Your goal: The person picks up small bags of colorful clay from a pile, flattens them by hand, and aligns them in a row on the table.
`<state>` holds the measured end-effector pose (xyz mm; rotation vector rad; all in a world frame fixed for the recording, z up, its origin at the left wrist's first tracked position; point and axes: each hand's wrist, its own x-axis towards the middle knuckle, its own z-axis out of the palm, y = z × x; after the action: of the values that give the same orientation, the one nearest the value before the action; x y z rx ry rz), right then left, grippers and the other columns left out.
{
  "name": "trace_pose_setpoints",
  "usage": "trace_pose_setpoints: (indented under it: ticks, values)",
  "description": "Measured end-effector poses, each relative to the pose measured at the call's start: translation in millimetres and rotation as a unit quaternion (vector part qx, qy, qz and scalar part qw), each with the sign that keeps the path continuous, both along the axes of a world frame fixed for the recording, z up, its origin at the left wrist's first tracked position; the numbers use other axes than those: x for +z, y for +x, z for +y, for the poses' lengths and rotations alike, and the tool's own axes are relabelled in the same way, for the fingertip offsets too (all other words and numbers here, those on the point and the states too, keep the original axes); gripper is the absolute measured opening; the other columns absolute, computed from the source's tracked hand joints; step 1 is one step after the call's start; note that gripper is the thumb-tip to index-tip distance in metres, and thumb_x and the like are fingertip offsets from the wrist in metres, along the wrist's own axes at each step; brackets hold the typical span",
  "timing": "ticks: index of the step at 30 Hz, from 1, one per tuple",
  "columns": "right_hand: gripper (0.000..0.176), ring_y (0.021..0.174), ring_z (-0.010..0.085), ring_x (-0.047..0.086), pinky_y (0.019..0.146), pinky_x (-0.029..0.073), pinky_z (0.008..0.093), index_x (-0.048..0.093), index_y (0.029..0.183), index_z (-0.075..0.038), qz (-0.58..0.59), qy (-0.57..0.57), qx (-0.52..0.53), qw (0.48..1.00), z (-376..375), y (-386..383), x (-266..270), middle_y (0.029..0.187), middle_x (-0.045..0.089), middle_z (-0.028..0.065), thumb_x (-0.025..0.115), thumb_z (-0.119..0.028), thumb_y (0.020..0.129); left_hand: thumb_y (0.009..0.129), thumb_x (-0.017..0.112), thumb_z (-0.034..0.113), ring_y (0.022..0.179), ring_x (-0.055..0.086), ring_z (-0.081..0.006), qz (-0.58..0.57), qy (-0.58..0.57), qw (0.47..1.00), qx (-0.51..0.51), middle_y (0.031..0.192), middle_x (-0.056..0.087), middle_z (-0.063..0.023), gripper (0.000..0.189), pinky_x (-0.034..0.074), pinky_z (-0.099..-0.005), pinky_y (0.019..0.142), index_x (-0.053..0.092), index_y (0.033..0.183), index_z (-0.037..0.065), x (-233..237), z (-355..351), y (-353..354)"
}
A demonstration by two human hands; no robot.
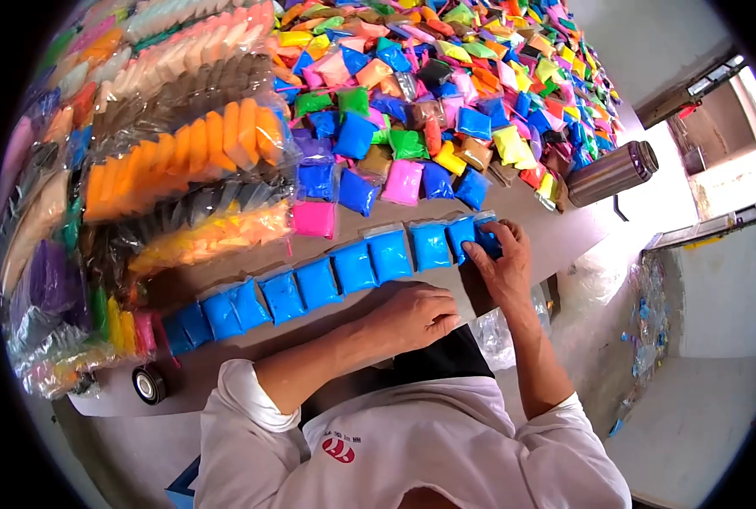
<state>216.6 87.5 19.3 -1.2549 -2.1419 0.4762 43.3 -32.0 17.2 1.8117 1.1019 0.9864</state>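
Note:
A row of small blue packets in clear wrapping runs along the near side of the table, slanting up from left to right. At its right end my right hand has thumb and fingers closed about the last blue packet, which is partly hidden by the fingers. My left hand rests at the table's near edge, just below the row's middle, its fingers curled in a loose fist. Nothing shows in it, and it is apart from the packets.
Beyond the row lies a large heap of mixed coloured packets. Clear bags of sorted packets, including orange ones, are stacked on the left. A metal cylinder lies at the right edge. A tape roll stands near left.

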Motion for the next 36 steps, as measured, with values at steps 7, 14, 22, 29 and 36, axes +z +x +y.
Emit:
trace_pose_setpoints:
  ticks: [7,14,22,29,36]
  values:
    - [0.035,0.074,0.0289,0.063,0.065,0.052,0.0361,0.069,0.1,-0.003,0.022,-0.066,0.088,0.994,-28,-44,38,0.098,0.063,0.0143,0.081,-0.025,0.075,0.086,0.063,0.016,0.083,0.063,-0.032,0.023,0.068,0.997,0.04,0.085,0.065,-0.0137,0.013,0.049,-0.0433,0.076,0.067,0.089,0.004,-3,-3,2]
    - [0.043,0.086,0.033,0.063,0.074,0.051,0.0393,0.066,0.107,-0.006,-0.109,-0.037,0.221,0.968,-25,-83,30,0.099,0.061,0.0146,0.082,-0.027,0.073,0.085,0.059,0.016,0.089,0.064,-0.032,0.058,0.047,0.997,0.006,0.091,0.069,-0.0163,0.019,0.049,-0.0445,0.079,0.069,0.095,0.003,-19,-4,7]
    - [0.039,0.08,0.0317,0.064,0.069,0.051,0.0412,0.066,0.103,-0.007,-0.139,-0.048,0.24,0.959,-24,-89,33,0.096,0.061,0.0134,0.081,-0.024,0.071,0.086,0.059,0.017,0.091,0.063,-0.0333,0.101,0.055,0.993,-0.01,0.092,0.068,-0.0171,0.019,0.046,-0.0462,0.083,0.067,0.091,0.002,-28,-6,11]
    - [0.031,0.072,0.0318,0.064,0.065,0.051,0.041,0.064,0.101,-0.005,-0.123,-0.044,0.321,0.938,-60,-137,52,0.085,0.064,0.014,0.078,-0.018,0.076,0.087,0.054,0.015,0.092,0.062,-0.0364,0.001,0.106,0.993,0.06,0.096,0.067,-0.0177,0.021,0.046,-0.046,0.087,0.066,0.1,0.005,-57,-6,27]
    - [0.03,0.079,0.0368,0.065,0.069,0.051,0.0441,0.059,0.099,-0.003,-0.134,-0.071,0.412,0.898,-74,-167,33,0.087,0.065,0.0168,0.075,-0.018,0.078,0.092,0.051,0.02,0.105,0.059,-0.0304,-0.03,0.036,0.998,0.032,0.11,0.064,-0.0157,0.024,0.043,-0.0448,0.093,0.065,0.109,0.009,-60,-8,26]
